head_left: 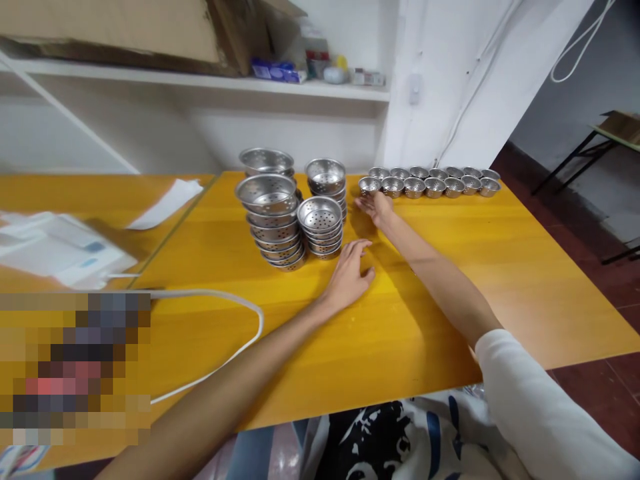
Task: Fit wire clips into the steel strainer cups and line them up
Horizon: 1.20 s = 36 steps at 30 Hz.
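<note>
My left hand (pixel 350 270) lies flat and open on the yellow table (pixel 525 267), just in front of the nearest stack of perforated metal bowls (pixel 321 227). My right hand (pixel 376 207) reaches further back, fingers spread, beside the left end of two rows of small metal bowls (pixel 430 181); it touches or nearly touches the leftmost small bowl (pixel 369 186) and holds nothing I can see. Taller stacks of larger perforated bowls (pixel 273 220) stand to the left, with another stack (pixel 326 180) behind.
A white cable (pixel 240 333) loops across the table's left part. White papers and a white box (pixel 65 250) lie at far left. A wall shelf (pixel 200 83) above carries cardboard and small items. The table's right edge drops to a red floor.
</note>
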Available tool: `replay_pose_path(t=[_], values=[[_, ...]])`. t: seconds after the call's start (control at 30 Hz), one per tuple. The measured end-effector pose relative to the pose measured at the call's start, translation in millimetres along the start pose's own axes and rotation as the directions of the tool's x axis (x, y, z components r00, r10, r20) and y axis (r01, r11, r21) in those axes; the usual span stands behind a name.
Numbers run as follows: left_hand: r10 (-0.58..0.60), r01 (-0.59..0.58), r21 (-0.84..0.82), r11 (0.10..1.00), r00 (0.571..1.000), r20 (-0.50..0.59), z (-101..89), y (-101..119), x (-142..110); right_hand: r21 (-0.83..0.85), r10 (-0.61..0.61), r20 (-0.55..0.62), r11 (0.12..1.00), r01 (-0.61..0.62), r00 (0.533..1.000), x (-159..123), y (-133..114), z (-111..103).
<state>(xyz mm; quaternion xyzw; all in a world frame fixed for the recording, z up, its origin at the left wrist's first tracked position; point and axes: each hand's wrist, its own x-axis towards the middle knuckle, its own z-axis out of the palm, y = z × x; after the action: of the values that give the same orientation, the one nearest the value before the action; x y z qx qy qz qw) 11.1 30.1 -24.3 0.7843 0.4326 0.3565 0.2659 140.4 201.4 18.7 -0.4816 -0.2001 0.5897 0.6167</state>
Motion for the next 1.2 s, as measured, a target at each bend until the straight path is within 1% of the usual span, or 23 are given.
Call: replay_pose_path(t=[0.03, 0.07, 0.1, 0.13, 0.17, 0.2, 0.23, 0.27, 0.3, 0.33, 0.37, 0.5, 0.6, 0.7, 0.77, 0.83, 0.9, 0.97, 1.0, 1.07, 1.1, 1.13, 1.2], values=[[0.007, -0.007, 0.011, 1.0, 1.0, 0.001, 0.3, 0, 0, -0.04, -0.034, 0.009, 0.999, 0.034, 0.999, -6, -3, 1], [0.015, -0.015, 0.022, 1.0, 1.0, 0.001, 0.7, 0, 0, -0.112, -0.109, 0.027, 0.987, 0.111, 0.994, -13, -8, 2], [0.022, -0.022, 0.035, 0.999, 1.0, 0.001, 1.0, 0, 0, -0.216, -0.225, 0.075, 0.947, 0.236, 0.971, -21, -15, 2], [0.027, -0.027, 0.046, 0.999, 1.0, -0.001, 1.3, 0, 0, -0.345, -0.369, 0.162, 0.848, 0.403, 0.915, -29, -22, 3], [0.031, -0.031, 0.055, 0.998, 1.0, -0.003, 1.6, 0, 0, -0.463, -0.488, 0.306, 0.673, 0.576, 0.817, -38, -31, 4], [0.033, -0.033, 0.06, 0.998, 0.999, -0.005, 1.9, 0, 0, -0.531, -0.543, 0.479, 0.446, 0.72, 0.69, -46, -40, 4], [0.035, -0.034, 0.061, 0.998, 0.999, -0.008, 2.1, 0, 0, -0.554, -0.524, 0.625, 0.226, 0.802, 0.579, -53, -48, 5], [0.036, -0.035, 0.059, 0.998, 0.999, -0.008, 2.3, 0, 0, -0.546, -0.461, 0.728, 0.057, 0.836, 0.507, -59, -56, 6], [0.037, -0.037, 0.057, 0.998, 0.999, -0.006, 2.4, 0, 0, -0.522, -0.393, 0.795, -0.053, 0.851, 0.463, -64, -62, 8], [0.037, -0.037, 0.056, 0.998, 0.999, -0.003, 2.5, 1, 0, -0.504, -0.339, 0.83, -0.114, 0.856, 0.443, -67, -67, 9], [0.035, -0.035, 0.057, 0.998, 0.999, 0.0, 2.4, 1, 0, -0.489, -0.306, 0.848, -0.137, 0.861, 0.433, -69, -71, 10], [0.013, -0.013, 0.075, 0.997, 1.0, -0.001, 2.2, 4, -1, -0.436, -0.268, 0.882, -0.155, 0.886, 0.387, -68, -80, 12], [0.022, -0.023, 0.086, 0.996, 1.0, 0.012, 2.1, 6, -2, -0.404, -0.252, 0.896, -0.125, 0.906, 0.365, -61, -83, 11], [0.027, -0.029, 0.092, 0.995, 0.999, 0.019, 2.2, 5, -2, -0.378, -0.278, 0.895, -0.057, 0.924, 0.349, -56, -83, 13], [0.029, -0.03, 0.087, 0.996, 0.999, 0.017, 2.5, 3, -2, -0.365, -0.327, 0.884, -0.036, 0.93, 0.334, -57, -87, 12], [0.021, -0.021, 0.062, 0.998, 1.0, 0.008, 3.2, 1, -3, -0.371, -0.396, 0.857, -0.028, 0.928, 0.331, -62, -95, 4], [0.003, -0.003, 0.022, 1.0, 1.0, -0.007, 4.3, -3, -2, -0.403, -0.44, 0.826, -0.028, 0.915, 0.351, -71, -105, -16], [-0.017, 0.016, -0.037, 0.999, 1.0, -0.023, 6.0, -8, 0, -0.454, -0.401, 0.825, -0.05, 0.89, 0.398, -85, -111, -45], [-0.025, 0.023, -0.078, 0.997, 0.999, -0.028, 6.9, -11, 1, -0.481, -0.338, 0.835, -0.069, 0.874, 0.433, -94, -111, -62], [-0.036, 0.031, -0.19, 0.981, 0.999, -0.024, 8.2, -14, 3, -0.521, -0.136, 0.851, -0.1, 0.848, 0.507, -112, -104, -94], [-0.035, 0.029, -0.251, 0.968, 0.999, -0.021, 8.4, -15, 3, -0.536, -0.037, 0.844, -0.1, 0.839, 0.535, -121, -99, -108], [-0.026, 0.021, -0.301, 0.953, 1.0, -0.013, 8.1, -15, 4, -0.547, 0.038, 0.833, -0.091, 0.832, 0.551, -128, -94, -119], [-0.017, 0.021, -0.338, 0.941, 1.0, 0.014, 5.6, -12, 4, -0.571, 0.128, 0.813, -0.011, 0.821, 0.567, -139, -88, -134]])
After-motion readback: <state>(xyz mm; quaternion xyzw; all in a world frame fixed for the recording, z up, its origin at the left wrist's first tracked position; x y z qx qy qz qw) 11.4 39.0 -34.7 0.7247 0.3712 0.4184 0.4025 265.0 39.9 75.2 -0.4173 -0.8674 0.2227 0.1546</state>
